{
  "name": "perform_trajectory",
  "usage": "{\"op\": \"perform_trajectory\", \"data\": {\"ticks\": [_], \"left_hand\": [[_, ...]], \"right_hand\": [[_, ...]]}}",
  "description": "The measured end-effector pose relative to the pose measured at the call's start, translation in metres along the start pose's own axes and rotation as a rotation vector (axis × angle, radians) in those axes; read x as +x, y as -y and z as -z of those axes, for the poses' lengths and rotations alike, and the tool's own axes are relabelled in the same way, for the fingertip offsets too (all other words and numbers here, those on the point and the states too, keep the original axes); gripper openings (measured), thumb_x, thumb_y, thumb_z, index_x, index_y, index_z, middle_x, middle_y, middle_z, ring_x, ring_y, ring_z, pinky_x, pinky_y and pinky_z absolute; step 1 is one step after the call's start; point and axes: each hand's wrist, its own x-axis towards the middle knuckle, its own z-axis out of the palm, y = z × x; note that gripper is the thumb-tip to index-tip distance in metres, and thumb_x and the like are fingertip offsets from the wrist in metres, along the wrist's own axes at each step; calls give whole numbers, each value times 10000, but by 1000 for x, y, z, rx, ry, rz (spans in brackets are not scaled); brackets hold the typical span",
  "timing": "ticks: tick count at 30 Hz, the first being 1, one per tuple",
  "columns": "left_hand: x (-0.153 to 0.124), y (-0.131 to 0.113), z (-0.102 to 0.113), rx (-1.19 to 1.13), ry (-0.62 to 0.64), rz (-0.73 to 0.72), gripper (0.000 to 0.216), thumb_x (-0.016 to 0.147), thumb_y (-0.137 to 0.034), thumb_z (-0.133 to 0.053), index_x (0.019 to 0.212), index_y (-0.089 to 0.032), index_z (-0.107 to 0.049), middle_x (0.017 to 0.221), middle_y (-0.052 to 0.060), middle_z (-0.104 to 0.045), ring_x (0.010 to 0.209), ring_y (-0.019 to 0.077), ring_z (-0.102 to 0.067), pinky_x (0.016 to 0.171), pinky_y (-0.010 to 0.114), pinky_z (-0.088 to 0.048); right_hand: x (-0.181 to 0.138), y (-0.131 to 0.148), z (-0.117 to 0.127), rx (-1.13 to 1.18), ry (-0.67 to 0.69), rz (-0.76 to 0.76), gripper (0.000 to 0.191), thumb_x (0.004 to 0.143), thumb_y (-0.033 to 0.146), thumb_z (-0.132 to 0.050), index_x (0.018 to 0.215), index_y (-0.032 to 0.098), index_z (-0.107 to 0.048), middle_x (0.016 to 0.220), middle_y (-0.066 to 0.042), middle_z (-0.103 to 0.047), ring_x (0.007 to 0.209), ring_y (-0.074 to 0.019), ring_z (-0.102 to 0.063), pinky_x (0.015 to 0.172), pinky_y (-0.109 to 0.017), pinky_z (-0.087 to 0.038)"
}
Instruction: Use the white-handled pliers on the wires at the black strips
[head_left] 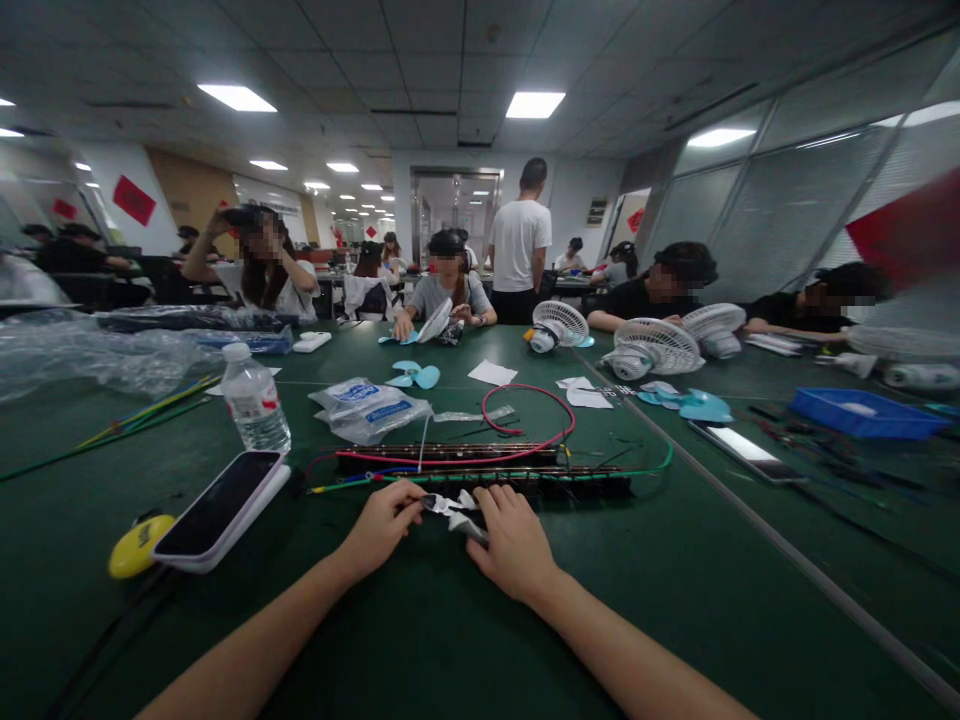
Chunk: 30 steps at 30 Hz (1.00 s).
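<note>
My left hand (381, 525) is closed in a pinch on one end of a crumpled white strip (439, 503), with something small and dark at its fingertips. Curled over the other side, my right hand (516, 540) holds a pale grey-white piece (466, 526) whose kind I cannot make out. Just beyond both hands lie two long dark bars with copper-coloured edges, the nearer bar (585, 487) and the farther bar (450, 458). A red wire (574, 415) loops above them, and a green wire (667, 455) runs along the nearer one. A white cable tie (424, 440) stands up between them.
To the left are a phone (217, 510), a yellow round object (141, 546) and a water bottle (255, 400). Plastic bags (371, 410) lie past the bars. Fan heads (652, 345), a blue tray (866, 412) and another phone (750, 450) are at right. Co-workers sit opposite.
</note>
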Motion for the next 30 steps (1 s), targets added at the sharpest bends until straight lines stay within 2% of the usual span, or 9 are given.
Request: {"op": "perform_trajectory", "data": {"ticks": [19,30], "left_hand": [[0,6,1,34,24,-22,177,863,-239,-483,896,-161,-639,808,30,-574,662,147,-590,498,216,-480],[1,6,0,58,16,-6,180,860,-248,-493,885,-158,-647,809,42,-588,668,157,-595,505,223,-478]], "right_hand": [[1,6,9,-7,99,-89,383,782,390,-584,1108,192,-551,979,-72,-628,909,-222,-558,748,-301,-390],[1,7,8,-37,112,-98,412,781,407,-575,1130,190,-552,987,-75,-641,914,-231,-573,731,-296,-402]]}}
